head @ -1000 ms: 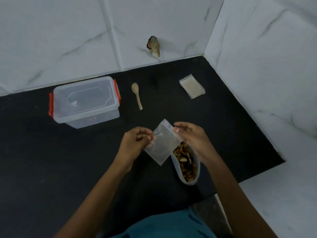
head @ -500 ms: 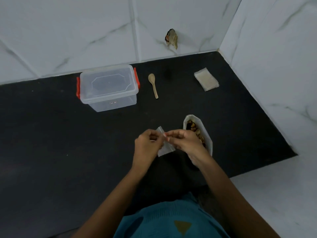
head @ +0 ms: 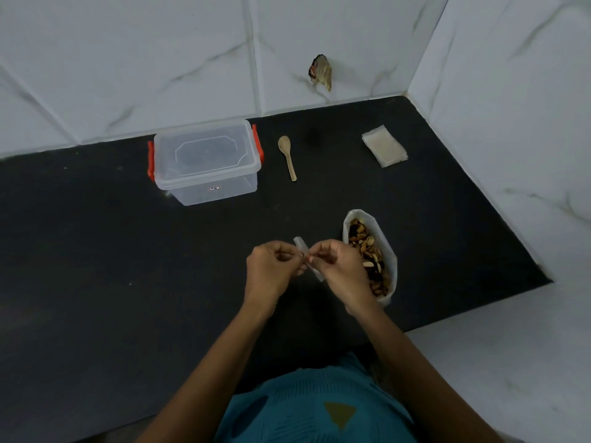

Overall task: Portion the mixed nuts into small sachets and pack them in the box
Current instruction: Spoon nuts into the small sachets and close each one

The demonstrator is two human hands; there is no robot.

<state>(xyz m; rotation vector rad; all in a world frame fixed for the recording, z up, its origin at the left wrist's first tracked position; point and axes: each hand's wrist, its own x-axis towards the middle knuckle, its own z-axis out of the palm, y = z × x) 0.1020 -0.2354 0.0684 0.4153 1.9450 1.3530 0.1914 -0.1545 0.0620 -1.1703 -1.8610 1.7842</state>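
Observation:
A small clear sachet (head: 302, 248) is held edge-on above the black mat. My left hand (head: 271, 270) pinches one side of its mouth and my right hand (head: 339, 270) pinches the other side. Most of the sachet is hidden between my fingers. Just right of my right hand stands an open plastic bag of mixed nuts (head: 367, 251). A clear plastic box (head: 204, 161) with orange clips and its lid on sits at the back left. A wooden spoon (head: 287, 156) lies to its right. A stack of empty sachets (head: 385, 149) lies at the back right.
The black mat (head: 96, 251) covers the floor up to the white marble walls at the back and right. White floor tile (head: 511, 362) shows beyond the mat's right front edge. A small brown scrap (head: 320, 71) clings to the back wall.
The sachet, held flat and face-on a second ago, now sits edge-on between both hands. My view has pulled back, so the box, spoon and nut bag appear farther right and higher.

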